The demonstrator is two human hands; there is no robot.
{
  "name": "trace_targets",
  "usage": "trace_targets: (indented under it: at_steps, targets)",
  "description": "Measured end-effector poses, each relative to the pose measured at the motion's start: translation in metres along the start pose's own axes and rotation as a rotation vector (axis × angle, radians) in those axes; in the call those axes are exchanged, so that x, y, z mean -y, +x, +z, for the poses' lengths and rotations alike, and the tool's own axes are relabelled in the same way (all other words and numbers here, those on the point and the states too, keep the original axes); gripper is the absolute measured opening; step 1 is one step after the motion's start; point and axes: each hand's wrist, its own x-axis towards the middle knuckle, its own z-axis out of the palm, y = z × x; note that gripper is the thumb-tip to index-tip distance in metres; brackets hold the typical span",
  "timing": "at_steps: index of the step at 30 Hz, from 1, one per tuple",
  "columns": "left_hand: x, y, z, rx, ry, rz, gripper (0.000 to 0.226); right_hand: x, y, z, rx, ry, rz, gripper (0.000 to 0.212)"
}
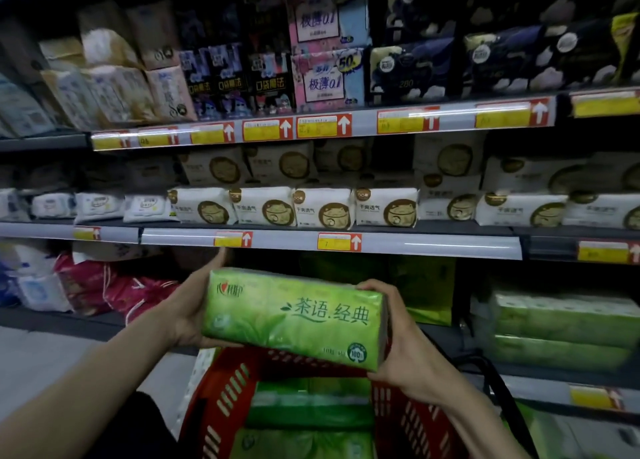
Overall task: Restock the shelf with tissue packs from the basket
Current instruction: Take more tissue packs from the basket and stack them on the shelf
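I hold a green tissue pack (294, 318) level in front of me, above the red basket (221, 399). My left hand (188, 308) grips its left end and my right hand (401, 347) grips its right end. More green tissue packs (308, 410) lie inside the basket below. The shelf bay (346, 271) straight behind the held pack is dark, with green tissue packs (561, 327) stacked at its right side.
White packs with round gold marks (325, 209) fill the shelf above, over a rail with yellow price tags (339, 242). Red and pink bags (114, 288) lie at the lower left. A black basket handle (502, 386) stands at the right. Pale floor shows lower left.
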Motion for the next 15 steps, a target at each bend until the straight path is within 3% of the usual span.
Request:
trace_targets:
  at_steps: [3,6,9,10,13,15]
  targets:
    - [0.014,-0.006,0.013,-0.007,-0.007,-0.026,0.057,-0.008,-0.002,-0.005,-0.031,-0.066,-0.045,0.106]
    - [0.027,-0.007,0.027,0.003,-0.100,0.057,0.051,-0.020,-0.002,-0.018,-0.121,-0.080,-0.002,0.111]
    - [0.042,-0.001,0.039,0.038,-0.243,0.155,0.056,-0.031,-0.004,-0.025,-0.297,0.103,0.358,0.126]
    - [0.047,0.000,0.045,0.056,-0.291,0.180,0.055,-0.032,-0.007,-0.023,-0.390,0.263,0.517,0.118]
    - [0.063,0.005,0.074,0.098,-0.376,0.212,0.054,-0.034,-0.025,-0.011,-0.566,0.937,0.797,0.047]
    - [0.070,0.004,0.101,0.090,-0.386,0.242,0.050,-0.026,-0.028,-0.006,-0.701,1.202,0.935,0.019]
